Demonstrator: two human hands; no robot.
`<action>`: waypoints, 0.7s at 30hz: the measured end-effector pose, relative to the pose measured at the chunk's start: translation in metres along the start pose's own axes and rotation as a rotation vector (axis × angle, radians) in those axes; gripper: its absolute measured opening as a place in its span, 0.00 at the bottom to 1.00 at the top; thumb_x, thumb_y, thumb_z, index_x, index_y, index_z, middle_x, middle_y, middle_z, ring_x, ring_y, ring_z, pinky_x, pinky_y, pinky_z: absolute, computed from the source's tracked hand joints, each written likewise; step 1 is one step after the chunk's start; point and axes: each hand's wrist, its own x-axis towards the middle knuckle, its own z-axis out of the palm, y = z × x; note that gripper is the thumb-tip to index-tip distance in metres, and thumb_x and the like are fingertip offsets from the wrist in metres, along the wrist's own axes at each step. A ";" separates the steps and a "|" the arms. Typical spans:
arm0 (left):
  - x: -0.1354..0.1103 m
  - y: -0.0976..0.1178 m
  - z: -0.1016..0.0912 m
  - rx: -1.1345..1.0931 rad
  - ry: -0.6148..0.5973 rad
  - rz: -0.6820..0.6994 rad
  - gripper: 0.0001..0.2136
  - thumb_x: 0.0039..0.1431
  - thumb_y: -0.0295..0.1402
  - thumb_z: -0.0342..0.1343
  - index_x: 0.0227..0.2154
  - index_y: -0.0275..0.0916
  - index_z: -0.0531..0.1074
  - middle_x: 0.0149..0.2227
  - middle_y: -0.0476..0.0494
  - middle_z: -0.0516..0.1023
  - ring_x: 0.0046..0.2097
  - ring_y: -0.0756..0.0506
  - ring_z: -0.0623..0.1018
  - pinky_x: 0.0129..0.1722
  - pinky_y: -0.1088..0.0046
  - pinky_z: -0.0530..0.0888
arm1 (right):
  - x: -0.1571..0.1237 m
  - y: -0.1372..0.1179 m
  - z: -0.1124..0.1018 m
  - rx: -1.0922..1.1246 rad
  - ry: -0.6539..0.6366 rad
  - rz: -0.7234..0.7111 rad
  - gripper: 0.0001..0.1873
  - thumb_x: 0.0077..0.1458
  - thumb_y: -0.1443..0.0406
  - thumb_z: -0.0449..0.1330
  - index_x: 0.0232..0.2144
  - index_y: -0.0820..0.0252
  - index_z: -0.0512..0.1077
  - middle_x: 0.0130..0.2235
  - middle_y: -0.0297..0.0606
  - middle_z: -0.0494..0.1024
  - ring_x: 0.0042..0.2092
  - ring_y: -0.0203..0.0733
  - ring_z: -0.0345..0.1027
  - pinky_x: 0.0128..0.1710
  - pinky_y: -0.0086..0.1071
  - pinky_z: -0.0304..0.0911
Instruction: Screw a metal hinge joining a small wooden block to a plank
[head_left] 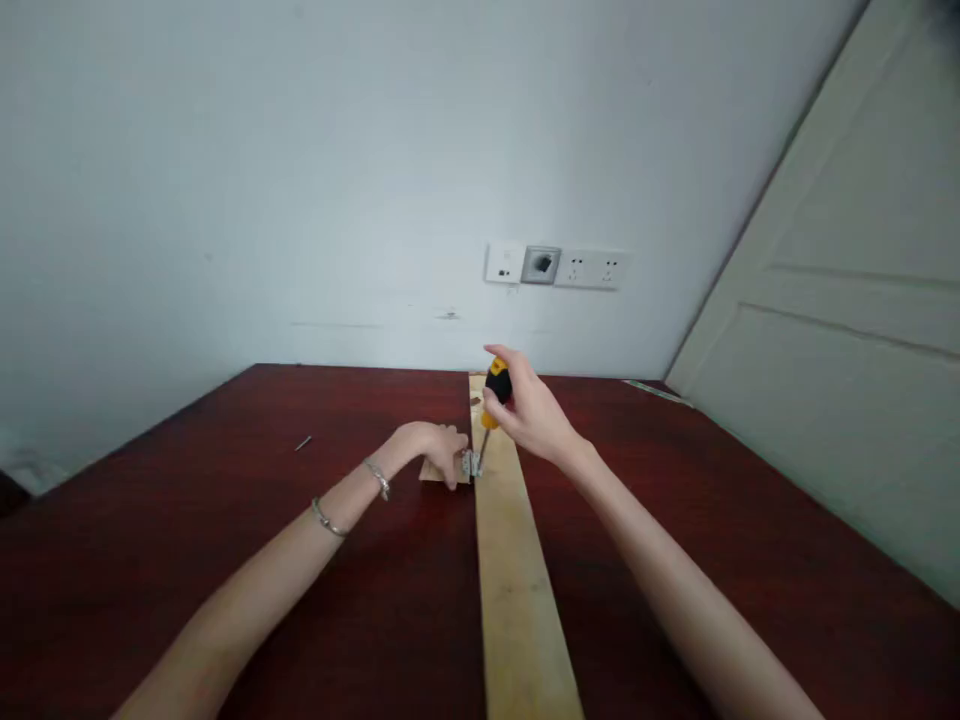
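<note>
A long wooden plank (517, 580) lies on the dark red table, running away from me towards the wall. At its left edge a metal hinge (471, 463) joins it to a small wooden board (433, 472). My left hand (441, 446) is closed on the small board, its fingers bent beside the hinge and covering part of the board. My right hand (529, 405) grips a yellow and black screwdriver (496, 385), held tilted. The screwdriver's shaft points down at the hinge leaf on the plank; any screw under its tip is too small to make out.
A small thin metal piece (303, 443) lies on the table (360, 620) to the left. Near the back right edge is a flat narrow strip (658, 393). Behind the table, a white wall carries sockets (592, 268); a pale panelled door (840, 300) stands on the right.
</note>
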 end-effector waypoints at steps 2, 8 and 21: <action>0.000 0.000 0.000 0.009 0.010 0.010 0.35 0.39 0.45 0.62 0.51 0.35 0.64 0.54 0.32 0.66 0.50 0.35 0.70 0.45 0.64 0.70 | 0.001 0.000 -0.001 -0.005 0.024 0.011 0.23 0.57 0.58 0.53 0.54 0.55 0.59 0.44 0.42 0.66 0.37 0.42 0.65 0.38 0.37 0.65; 0.003 -0.003 0.002 0.014 0.011 0.007 0.37 0.38 0.47 0.63 0.52 0.37 0.63 0.55 0.32 0.65 0.51 0.34 0.69 0.46 0.63 0.69 | 0.002 -0.003 -0.006 0.011 0.053 0.001 0.25 0.56 0.59 0.55 0.55 0.55 0.60 0.43 0.41 0.68 0.36 0.40 0.65 0.38 0.35 0.65; 0.010 -0.009 0.006 -0.027 0.028 0.006 0.38 0.34 0.48 0.64 0.52 0.39 0.64 0.56 0.33 0.64 0.51 0.33 0.69 0.46 0.61 0.69 | 0.001 -0.009 -0.012 0.000 0.030 0.008 0.26 0.54 0.63 0.55 0.56 0.55 0.60 0.41 0.40 0.69 0.33 0.38 0.65 0.35 0.34 0.66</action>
